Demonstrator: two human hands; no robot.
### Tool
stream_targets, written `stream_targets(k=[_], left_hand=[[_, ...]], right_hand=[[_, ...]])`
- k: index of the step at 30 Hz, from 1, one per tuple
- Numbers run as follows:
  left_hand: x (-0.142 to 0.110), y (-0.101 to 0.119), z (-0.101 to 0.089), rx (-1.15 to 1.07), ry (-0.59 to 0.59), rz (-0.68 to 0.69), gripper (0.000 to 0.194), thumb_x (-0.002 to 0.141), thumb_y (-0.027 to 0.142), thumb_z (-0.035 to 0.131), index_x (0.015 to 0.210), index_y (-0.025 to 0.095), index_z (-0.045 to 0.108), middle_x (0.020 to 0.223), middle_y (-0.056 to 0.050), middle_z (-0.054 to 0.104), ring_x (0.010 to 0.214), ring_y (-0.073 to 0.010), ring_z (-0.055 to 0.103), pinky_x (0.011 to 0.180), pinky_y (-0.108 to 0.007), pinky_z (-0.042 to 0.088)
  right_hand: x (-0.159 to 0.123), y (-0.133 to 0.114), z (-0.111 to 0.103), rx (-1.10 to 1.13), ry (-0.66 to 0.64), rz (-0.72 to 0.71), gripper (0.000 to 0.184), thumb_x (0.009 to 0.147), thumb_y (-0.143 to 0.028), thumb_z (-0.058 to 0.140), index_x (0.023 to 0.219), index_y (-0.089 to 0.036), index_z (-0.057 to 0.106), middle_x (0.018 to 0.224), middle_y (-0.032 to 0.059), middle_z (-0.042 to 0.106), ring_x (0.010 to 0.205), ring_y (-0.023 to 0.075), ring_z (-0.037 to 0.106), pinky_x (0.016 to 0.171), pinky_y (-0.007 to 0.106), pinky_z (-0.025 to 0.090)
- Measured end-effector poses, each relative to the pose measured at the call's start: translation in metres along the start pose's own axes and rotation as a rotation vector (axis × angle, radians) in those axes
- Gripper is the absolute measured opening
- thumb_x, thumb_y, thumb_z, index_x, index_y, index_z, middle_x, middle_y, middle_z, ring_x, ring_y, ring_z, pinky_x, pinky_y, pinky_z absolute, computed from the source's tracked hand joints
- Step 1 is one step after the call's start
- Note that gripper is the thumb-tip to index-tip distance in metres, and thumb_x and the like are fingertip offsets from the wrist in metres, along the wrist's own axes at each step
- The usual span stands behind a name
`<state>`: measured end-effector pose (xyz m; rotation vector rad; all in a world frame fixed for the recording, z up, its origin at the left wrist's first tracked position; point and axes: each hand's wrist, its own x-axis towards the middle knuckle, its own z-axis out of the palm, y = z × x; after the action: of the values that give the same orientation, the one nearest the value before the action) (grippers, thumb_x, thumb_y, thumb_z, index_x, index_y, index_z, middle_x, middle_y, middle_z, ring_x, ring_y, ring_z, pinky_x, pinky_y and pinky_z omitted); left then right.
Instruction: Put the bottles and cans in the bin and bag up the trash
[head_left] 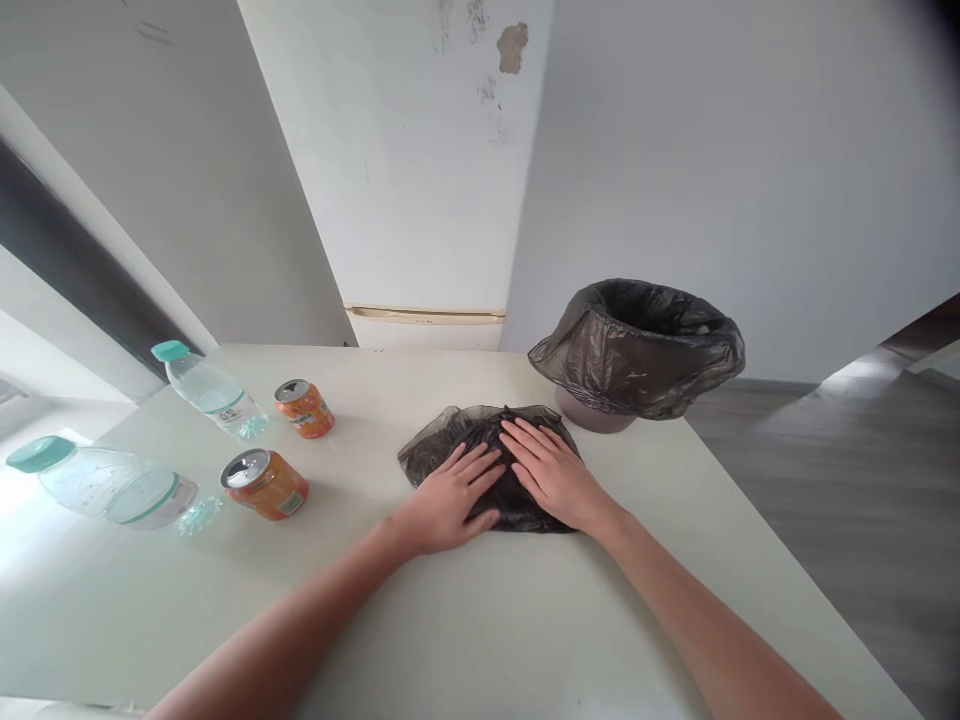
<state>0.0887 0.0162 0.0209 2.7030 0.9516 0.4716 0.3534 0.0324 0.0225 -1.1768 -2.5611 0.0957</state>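
Tabletop [480, 630]: crumpled black bag [516, 508], probably plastic

Black plastic bag [511, 502], thin, sheer at edges, laid crumpled and low on pale bench [480, 620]. Partly covered by left hand [450, 500] and right hand [556, 478]; film fanned out at left, darker folds bunched between hands, outline uneven.

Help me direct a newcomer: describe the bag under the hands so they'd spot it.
On the white table, find the bin, then look nearer and left. The left hand and right hand lie on the bag, black and crumpled. Unlike the black liner draped over the bin, it lies low on the table.
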Motion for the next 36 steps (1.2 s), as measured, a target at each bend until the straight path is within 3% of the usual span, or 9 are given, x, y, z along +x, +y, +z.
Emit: stream_targets(k=[2, 5, 14, 18, 21, 23, 27, 31, 36], left_hand=[[-0.004, -0.006, 0.008, 0.019, -0.095, -0.013, 0.079, 0.103, 0.057, 0.051, 0.170, 0.026, 0.023, 0.173, -0.012, 0.029, 0.162, -0.0354, 0.022, 0.131, -0.063, 0.023], [-0.008, -0.016, 0.013, 0.038, -0.136, -0.026, 0.080, 0.105, 0.059, 0.046, 0.172, 0.028, 0.015, 0.176, -0.010, 0.021, 0.163, -0.0344, 0.017, 0.131, -0.061, 0.022], [-0.006, -0.022, 0.001, -0.007, -0.127, 0.002, 0.085, 0.100, 0.061, 0.056, 0.171, 0.034, 0.018, 0.173, -0.009, 0.030, 0.161, -0.0345, 0.027, 0.131, -0.059, 0.024], [-0.003, -0.020, -0.009, -0.048, 0.047, -0.080, 0.062, 0.102, 0.055, 0.055, 0.158, 0.030, 0.049, 0.159, -0.011, 0.054, 0.146, -0.0328, 0.050, 0.125, -0.054, 0.037], [-0.001, -0.025, -0.018, -0.135, 0.228, -0.159, 0.034, 0.107, 0.041, 0.048, 0.129, 0.026, 0.068, 0.135, -0.010, 0.069, 0.126, -0.0269, 0.063, 0.113, -0.045, 0.049], [-0.001, -0.033, -0.023, -0.186, 0.336, -0.226, 0.029, 0.108, 0.038, 0.045, 0.116, 0.025, 0.069, 0.121, -0.009, 0.072, 0.114, -0.0250, 0.066, 0.105, -0.043, 0.052], [-0.001, -0.052, -0.024, -0.054, 0.503, -0.512, 0.028, 0.107, 0.034, 0.041, 0.106, 0.024, 0.067, 0.111, -0.010, 0.072, 0.108, -0.0280, 0.064, 0.100, -0.046, 0.052], [-0.004, -0.066, -0.019, 0.033, 0.498, -0.731, 0.024, 0.106, 0.035, 0.042, 0.109, 0.025, 0.064, 0.105, -0.010, 0.074, 0.103, -0.0297, 0.067, 0.093, -0.046, 0.053], [-0.009, -0.077, -0.024, -0.183, 0.389, -0.781, 0.024, 0.105, 0.036, 0.044, 0.103, 0.026, 0.065, 0.058, 0.004, 0.063, 0.058, -0.0191, 0.064, 0.066, -0.030, 0.048]], right_hand=[[-0.002, 0.005, 0.002, 0.038, -0.063, 0.025, 0.056, 0.114, -0.040, 0.031, 0.169, -0.029, 0.029, 0.174, 0.0036, 0.029, 0.162, 0.0243, 0.025, 0.130, 0.051, 0.033], [-0.004, 0.013, 0.008, 0.097, -0.178, 0.035, 0.061, 0.113, -0.051, 0.031, 0.170, -0.031, 0.023, 0.176, 0.0027, 0.024, 0.162, 0.0238, 0.025, 0.132, 0.050, 0.030], [-0.002, 0.024, 0.011, 0.078, -0.195, -0.017, 0.065, 0.111, -0.055, 0.037, 0.170, -0.033, 0.022, 0.175, 0.0036, 0.027, 0.161, 0.0258, 0.028, 0.131, 0.053, 0.029], [-0.003, 0.007, 0.001, 0.009, 0.066, -0.087, 0.046, 0.109, -0.031, 0.051, 0.155, -0.028, 0.054, 0.161, 0.0082, 0.051, 0.147, 0.0287, 0.048, 0.119, 0.051, 0.043], [-0.008, -0.022, -0.004, -0.020, 0.264, -0.090, 0.036, 0.105, -0.016, 0.053, 0.136, -0.023, 0.070, 0.131, 0.0115, 0.071, 0.114, 0.0258, 0.065, 0.100, 0.045, 0.051], [-0.011, -0.043, -0.003, 0.006, 0.226, -0.104, 0.033, 0.104, -0.026, 0.060, 0.136, -0.022, 0.069, 0.121, 0.0125, 0.072, 0.100, 0.0242, 0.065, 0.092, 0.043, 0.051], [-0.012, -0.065, 0.010, 0.032, 0.020, -0.198, 0.049, 0.104, -0.041, 0.062, 0.150, -0.023, 0.058, 0.128, 0.0129, 0.069, 0.102, 0.0247, 0.066, 0.093, 0.042, 0.052], [-0.010, -0.050, 0.018, 0.077, 0.011, -0.188, 0.029, 0.105, -0.018, 0.052, 0.128, -0.020, 0.070, 0.123, 0.0111, 0.073, 0.113, 0.0236, 0.068, 0.111, 0.049, 0.045], [-0.012, -0.003, 0.010, 0.304, 0.010, -0.227, 0.045, 0.088, 0.008, 0.042, 0.101, -0.021, 0.073, 0.119, 0.0059, 0.077, 0.110, 0.0186, 0.073, 0.124, 0.058, 0.035]])
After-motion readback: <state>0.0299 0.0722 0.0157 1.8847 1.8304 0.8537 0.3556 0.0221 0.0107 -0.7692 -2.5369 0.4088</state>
